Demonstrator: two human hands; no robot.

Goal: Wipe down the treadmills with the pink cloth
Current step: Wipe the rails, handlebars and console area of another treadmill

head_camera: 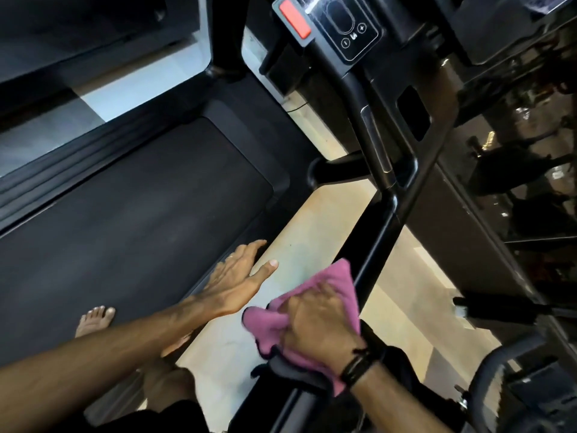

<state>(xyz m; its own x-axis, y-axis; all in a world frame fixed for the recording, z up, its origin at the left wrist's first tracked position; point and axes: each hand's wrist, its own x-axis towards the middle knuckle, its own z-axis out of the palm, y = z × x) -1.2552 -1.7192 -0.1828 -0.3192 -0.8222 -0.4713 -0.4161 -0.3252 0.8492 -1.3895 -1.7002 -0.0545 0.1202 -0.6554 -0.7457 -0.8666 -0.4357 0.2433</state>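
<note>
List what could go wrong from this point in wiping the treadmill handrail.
1. The right hand grips the pink cloth bunched on the black handrail, so a loose corner may drag and part of the rail could be missed.
2. A bare foot stands on the dark treadmill belt; it might slip if the person leans further.
3. The left hand hangs open and grips nothing, giving little support.

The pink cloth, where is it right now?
In the head view the pink cloth is low and right of centre, bunched under the right hand against the treadmill's black side handrail, with the open left hand just to its left.
</note>
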